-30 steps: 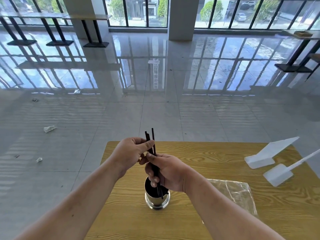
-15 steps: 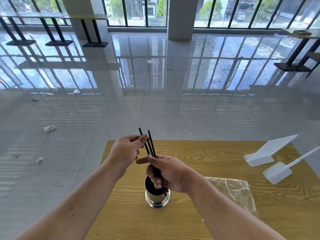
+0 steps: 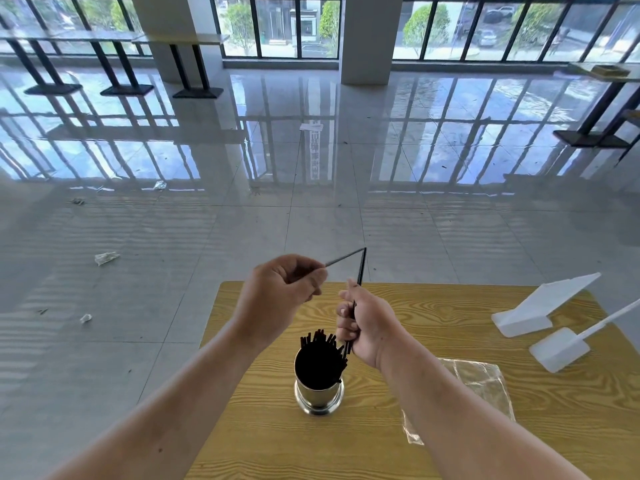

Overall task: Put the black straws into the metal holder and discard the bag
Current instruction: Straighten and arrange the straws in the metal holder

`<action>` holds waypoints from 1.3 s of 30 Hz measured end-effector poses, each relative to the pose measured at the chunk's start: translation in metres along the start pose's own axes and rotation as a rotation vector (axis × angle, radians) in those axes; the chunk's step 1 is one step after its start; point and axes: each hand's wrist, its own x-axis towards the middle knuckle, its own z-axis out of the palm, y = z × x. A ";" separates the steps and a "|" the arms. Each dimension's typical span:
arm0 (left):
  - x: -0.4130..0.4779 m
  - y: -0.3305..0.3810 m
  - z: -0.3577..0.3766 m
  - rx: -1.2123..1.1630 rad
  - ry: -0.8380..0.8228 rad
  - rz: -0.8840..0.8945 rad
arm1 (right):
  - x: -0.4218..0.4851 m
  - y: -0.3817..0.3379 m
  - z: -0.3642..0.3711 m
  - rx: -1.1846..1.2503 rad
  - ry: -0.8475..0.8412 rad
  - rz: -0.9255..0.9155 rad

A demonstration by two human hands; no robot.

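Note:
A shiny metal holder point(image 3: 318, 396) stands on the wooden table point(image 3: 450, 445), filled with several black straws point(image 3: 320, 355). My left hand point(image 3: 277, 292) is above and to the left of it, pinching one black straw point(image 3: 344, 258) that points up and to the right. My right hand point(image 3: 363, 327) is just right of the holder's mouth, closed on another black straw point(image 3: 360, 268) that stands nearly upright. The two straw tips meet above the table's far edge. The clear plastic bag point(image 3: 478, 386) lies flat on the table, partly hidden under my right forearm.
Two white plastic stands point(image 3: 540, 306) point(image 3: 561, 348) sit at the table's right side. Beyond the table is a glossy tiled floor with scraps of litter point(image 3: 105, 258). Dark table bases point(image 3: 197, 93) and pillars point(image 3: 365, 36) stand far off by the windows.
My hands have risen off the holder and moved apart. The held straws have split, one in each hand, and the straws in the holder now show.

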 end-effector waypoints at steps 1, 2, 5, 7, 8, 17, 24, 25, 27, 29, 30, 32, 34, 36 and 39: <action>-0.003 0.002 0.002 0.024 -0.036 0.005 | 0.000 -0.002 0.000 0.009 0.002 -0.006; -0.007 0.002 0.004 0.075 -0.076 0.004 | 0.000 -0.003 0.000 0.016 -0.012 -0.007; -0.023 -0.003 0.013 0.326 -0.252 -0.015 | -0.002 -0.006 0.003 0.013 -0.086 -0.024; -0.031 -0.007 0.018 0.409 -0.288 -0.052 | -0.002 -0.008 0.004 0.011 -0.075 -0.053; -0.032 -0.007 0.019 0.413 -0.265 -0.061 | -0.003 -0.009 0.003 0.025 -0.064 -0.071; -0.033 -0.020 0.016 0.543 -0.295 -0.132 | -0.012 -0.010 0.000 -0.031 -0.033 -0.093; -0.031 -0.026 0.016 0.576 -0.270 -0.134 | -0.015 -0.012 -0.003 0.069 0.019 -0.102; -0.031 -0.027 0.018 0.578 -0.261 -0.127 | -0.017 -0.014 -0.004 0.112 0.010 -0.103; -0.031 -0.029 0.019 0.578 -0.236 -0.108 | -0.018 -0.018 -0.007 0.185 0.007 -0.118; -0.032 -0.030 0.020 0.575 -0.208 -0.083 | -0.017 -0.021 -0.011 0.182 0.047 -0.155; -0.032 -0.030 0.020 0.567 -0.192 -0.073 | -0.016 -0.022 -0.014 0.157 0.080 -0.173; -0.033 -0.031 0.019 0.557 -0.151 -0.051 | -0.014 -0.021 -0.021 0.102 0.150 -0.199; -0.033 -0.032 0.017 0.575 -0.102 -0.033 | -0.012 -0.018 -0.028 0.070 0.180 -0.210; -0.032 -0.032 0.015 0.602 -0.059 -0.033 | -0.012 -0.016 -0.032 0.048 0.188 -0.211; -0.032 -0.035 0.011 0.605 -0.020 -0.040 | -0.012 -0.014 -0.035 0.003 0.223 -0.209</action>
